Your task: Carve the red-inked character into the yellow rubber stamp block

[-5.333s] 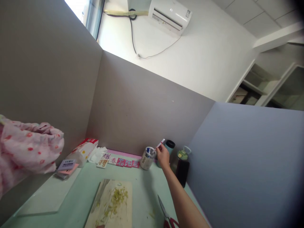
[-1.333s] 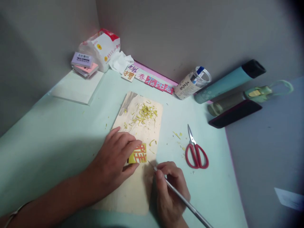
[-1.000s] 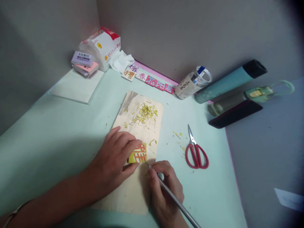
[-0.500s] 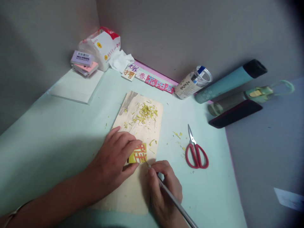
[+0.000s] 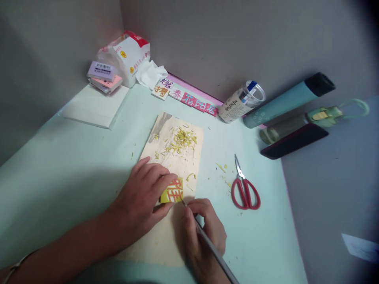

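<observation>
A small yellow carving block (image 5: 172, 191) with a red character on its face lies on a pale board (image 5: 194, 157). My left hand (image 5: 149, 185) grips it from the left, fingers over the far edge and thumb at the near edge. In my right hand (image 5: 204, 232) is a slim metal carving knife (image 5: 211, 246), held like a pen. Its tip meets the block's lower right corner. Yellow shavings (image 5: 182, 140) are heaped on the far half of the board, with a few curls beside the block.
Red-handled scissors (image 5: 245, 191) lie to the right, near loose yellow scraps. Carved character blocks (image 5: 195, 101) line the back edge. A clear jar (image 5: 237, 104), a teal bottle (image 5: 284, 102), a green-lidded bottle (image 5: 299, 124) and a dark phone-like slab (image 5: 296, 142) stand at right. Tissues (image 5: 130, 57) are back left.
The handle of the carving knife has swung slightly left and down with my right hand, its tip staying at the block's corner. My left hand and the block keep their place.
</observation>
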### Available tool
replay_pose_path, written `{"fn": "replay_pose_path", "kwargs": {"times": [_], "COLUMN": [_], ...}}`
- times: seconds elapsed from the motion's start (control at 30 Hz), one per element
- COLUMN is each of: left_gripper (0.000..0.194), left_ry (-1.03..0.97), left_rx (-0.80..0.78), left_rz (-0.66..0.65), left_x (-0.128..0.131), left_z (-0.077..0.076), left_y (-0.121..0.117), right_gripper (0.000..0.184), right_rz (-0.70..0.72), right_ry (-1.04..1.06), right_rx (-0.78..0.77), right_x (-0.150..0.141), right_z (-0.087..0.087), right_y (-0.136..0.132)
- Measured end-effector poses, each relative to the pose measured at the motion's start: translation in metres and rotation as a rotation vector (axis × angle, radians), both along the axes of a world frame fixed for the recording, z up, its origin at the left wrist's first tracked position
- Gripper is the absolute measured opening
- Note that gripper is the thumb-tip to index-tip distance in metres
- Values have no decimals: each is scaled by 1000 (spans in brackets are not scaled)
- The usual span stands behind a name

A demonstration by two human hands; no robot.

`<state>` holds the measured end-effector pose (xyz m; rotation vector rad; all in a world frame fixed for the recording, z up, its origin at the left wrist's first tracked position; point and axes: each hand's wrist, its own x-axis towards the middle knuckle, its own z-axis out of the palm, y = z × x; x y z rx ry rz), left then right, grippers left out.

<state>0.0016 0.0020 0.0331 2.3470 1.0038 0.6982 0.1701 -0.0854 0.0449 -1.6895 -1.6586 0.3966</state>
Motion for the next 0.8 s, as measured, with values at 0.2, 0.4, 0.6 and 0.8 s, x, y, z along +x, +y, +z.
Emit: {"fn": "replay_pose_path", "kwargs": {"times": [0.2, 0.4, 0.6, 0.8], "left_gripper": [30, 31, 33, 32], "left_ry": [9, 11, 25, 16], "left_rx": [-8, 6, 3, -2], "left_rz": [3, -4, 3, 17], "left_x": [0, 0, 0, 1], "left_z": [1, 0, -2, 0], "left_y": [0, 1, 0, 0], "right_gripper": [14, 15, 15, 15], "right_rz": [28, 50, 38, 55], "right_ry": [-10, 54, 105, 77], "right_rx": [-15, -46, 20, 12], "right_x": [1, 2, 4, 3], "right_z": [1, 8, 8, 7], "right_y": [0, 3, 3, 4]}}
